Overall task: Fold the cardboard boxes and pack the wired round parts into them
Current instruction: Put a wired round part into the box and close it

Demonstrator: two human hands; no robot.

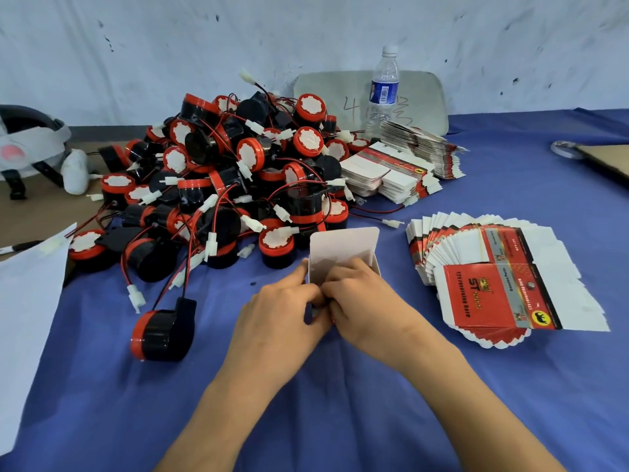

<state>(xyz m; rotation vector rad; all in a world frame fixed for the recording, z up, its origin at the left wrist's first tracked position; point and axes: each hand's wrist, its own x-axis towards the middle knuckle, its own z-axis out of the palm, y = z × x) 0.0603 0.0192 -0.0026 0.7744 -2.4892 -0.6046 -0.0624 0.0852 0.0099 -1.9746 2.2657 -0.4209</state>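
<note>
A small cardboard box (343,248), half folded, stands in the middle of the blue cloth with its white top flap raised. My left hand (282,310) and my right hand (360,294) both pinch its near end, fingers curled together over the flaps. Behind it lies a big heap of wired round parts (231,178), black and red with white plugs. One wired round part (163,330) lies alone to the left of my left hand. A fanned stack of flat red-and-white box blanks (493,284) sits to the right.
More flat box stacks (394,172) lie behind the heap, beside a plastic water bottle (383,93). White paper (23,301) covers the left edge. A white headset (30,144) rests far left. A tape roll (566,148) and brown cardboard (606,158) sit far right.
</note>
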